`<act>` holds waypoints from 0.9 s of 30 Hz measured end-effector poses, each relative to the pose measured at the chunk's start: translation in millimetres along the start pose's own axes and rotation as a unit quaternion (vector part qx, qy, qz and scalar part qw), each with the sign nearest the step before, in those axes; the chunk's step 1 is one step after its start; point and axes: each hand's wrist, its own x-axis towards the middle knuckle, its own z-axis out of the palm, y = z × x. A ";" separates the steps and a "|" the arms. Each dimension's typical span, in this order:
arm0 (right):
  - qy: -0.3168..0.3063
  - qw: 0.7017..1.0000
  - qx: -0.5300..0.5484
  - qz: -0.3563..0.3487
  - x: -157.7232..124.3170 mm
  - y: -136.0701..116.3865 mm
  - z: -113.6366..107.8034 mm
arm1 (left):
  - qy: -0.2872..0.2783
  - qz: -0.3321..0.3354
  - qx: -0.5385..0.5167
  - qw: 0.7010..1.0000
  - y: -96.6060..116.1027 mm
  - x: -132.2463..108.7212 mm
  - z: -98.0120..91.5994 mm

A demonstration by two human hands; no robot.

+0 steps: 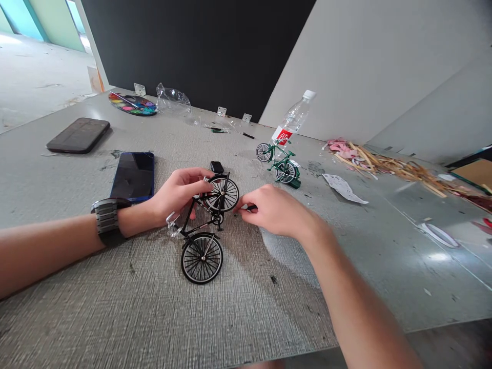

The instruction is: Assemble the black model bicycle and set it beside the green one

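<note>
The black model bicycle [205,225] stands near the middle of the table [115,312], just in front of the person. One spoked wheel is towards the camera and the other is farther away, with the saddle at the far end. The left hand [177,195] grips it from the left, fingers [200,185] closed around the frame beside the far wheel. The right hand [277,210] sits just right of that wheel, its thumb and forefinger pinched together on a small dark piece [251,207]. The piece is too small to identify, and whether it touches the wheel cannot be told. A dark banded watch [107,221] is on the left wrist.

Just beyond the left hand lies a blue phone [134,176], screen up, with a black phone [79,135] farther left. A green model bicycle [277,161] stands beyond the right hand, and a clear water bottle [292,120] with a red label rises right behind it. A white paper scrap [344,188] lies to the right of the green model, and a heap of straw-coloured strips [384,164] lies beyond that. At the far left edge are a paint palette [132,104] and a crumpled clear plastic bag [172,98].
</note>
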 end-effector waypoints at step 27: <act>0.259 0.962 0.019 -0.088 3.5 -10.3 7.8 | -0.019 0.034 0.019 0.999 -5.0 2.0 -2.1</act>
